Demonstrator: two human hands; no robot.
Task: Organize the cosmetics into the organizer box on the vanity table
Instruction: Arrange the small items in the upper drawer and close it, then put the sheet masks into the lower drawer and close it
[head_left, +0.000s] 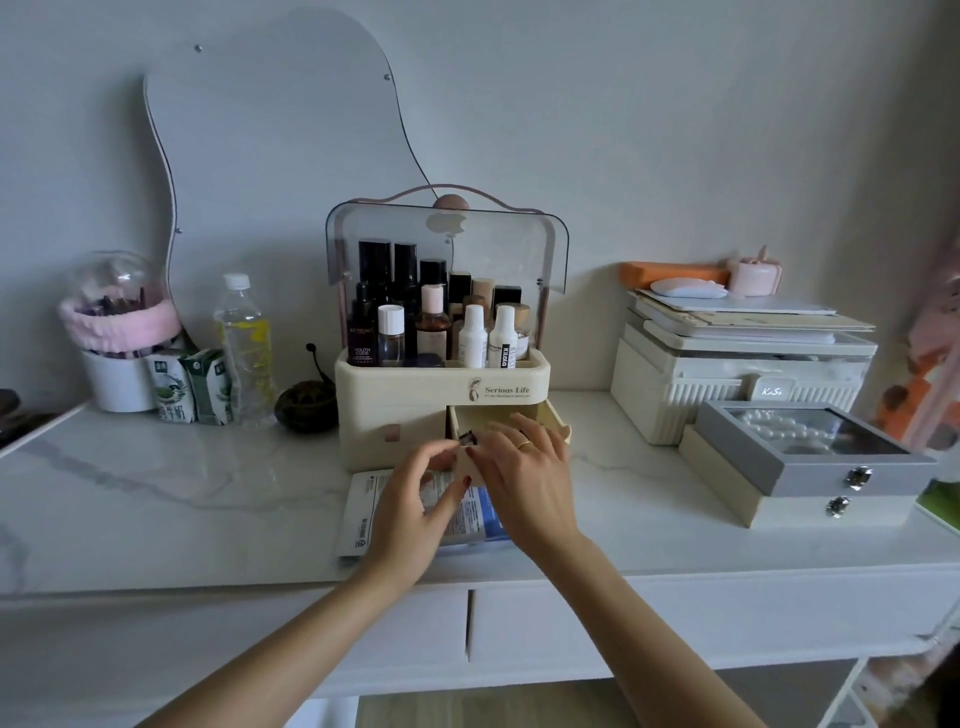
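The cream organizer box (395, 387) stands at the middle of the vanity table (171, 499), its clear lid raised over several bottles (431, 317). Its lower right drawer (550, 415) is pulled out. My right hand (524, 467) reaches over the drawer's front, and a small dark item (467, 437) sits at its fingertips. My left hand (415, 499) hovers just left of it with fingers curled apart, above flat sachet packs (363, 509) lying on the table in front of the box. Whether the left fingers touch the item is unclear.
A water bottle (244, 343), two small cartons (189, 384), a brush cup (117, 364) and a dark round pot (306, 405) stand left of the box. At the right are a white ribbed case (727, 379) and a grey jewelry box (810, 457). A mirror (270, 130) hangs behind.
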